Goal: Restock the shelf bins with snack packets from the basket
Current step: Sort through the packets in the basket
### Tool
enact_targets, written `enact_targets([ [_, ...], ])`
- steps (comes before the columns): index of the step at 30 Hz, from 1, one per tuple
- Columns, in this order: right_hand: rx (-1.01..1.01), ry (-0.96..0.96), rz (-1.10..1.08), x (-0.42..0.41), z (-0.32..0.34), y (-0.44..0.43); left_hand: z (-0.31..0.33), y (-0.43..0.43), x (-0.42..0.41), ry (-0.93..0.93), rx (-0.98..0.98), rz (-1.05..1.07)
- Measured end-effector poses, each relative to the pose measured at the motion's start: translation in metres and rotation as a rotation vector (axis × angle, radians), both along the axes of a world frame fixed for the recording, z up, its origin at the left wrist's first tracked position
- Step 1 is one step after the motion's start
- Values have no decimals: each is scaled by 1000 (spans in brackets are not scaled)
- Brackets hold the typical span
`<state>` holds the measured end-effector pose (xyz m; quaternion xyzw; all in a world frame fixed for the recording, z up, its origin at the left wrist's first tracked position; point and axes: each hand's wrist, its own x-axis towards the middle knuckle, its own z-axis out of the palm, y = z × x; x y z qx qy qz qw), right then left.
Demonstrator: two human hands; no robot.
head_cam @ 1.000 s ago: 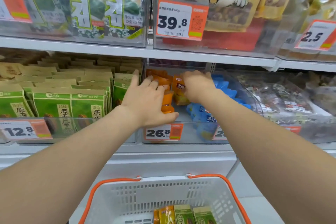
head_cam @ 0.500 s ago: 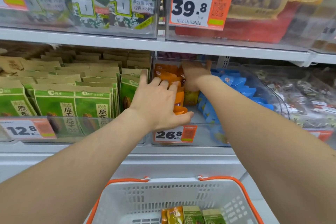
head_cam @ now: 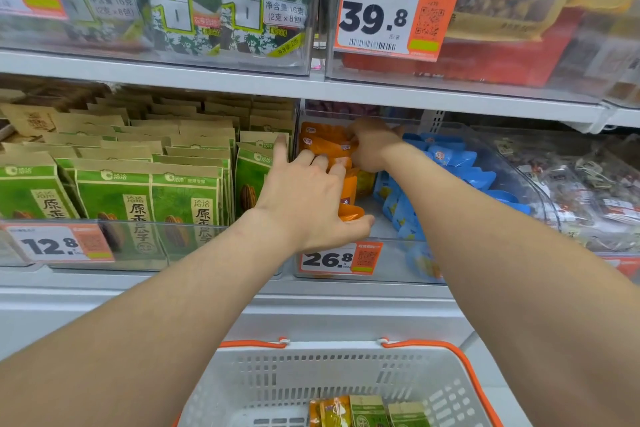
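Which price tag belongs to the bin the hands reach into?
The 26.8 tag, fronting the orange packets the left hand and right hand hold; 12.8 fronts green packs, 39.8 hangs above.

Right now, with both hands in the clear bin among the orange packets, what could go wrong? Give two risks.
1. The left hand grips the orange packets; if it lets go, they may slump forward or spill among the blue packets sharing the bin.
2. The right hand pinches a packet far back under the shelf; it might crease packets or knock that shelf.
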<state>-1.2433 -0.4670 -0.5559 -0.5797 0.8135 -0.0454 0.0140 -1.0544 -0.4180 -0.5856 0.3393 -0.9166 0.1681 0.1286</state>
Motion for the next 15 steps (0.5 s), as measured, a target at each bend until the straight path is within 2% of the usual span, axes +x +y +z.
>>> enact_targets([
  [3, 4, 28, 24, 0, 0, 0, 0, -1, 0, 5, 11, -4],
  [8, 54, 277, -55, -6, 9, 5, 1, 0, 0, 4, 8, -6],
  [10, 74, 268, -46, -10, 3, 2, 1, 0, 0, 4, 10, -5],
  [13, 125, 141, -12, -17, -5, -2, 0, -1, 0, 8, 16, -6],
  [15, 107, 143, -22, -20, -3, -2, 0, -1, 0, 6, 18, -5],
])
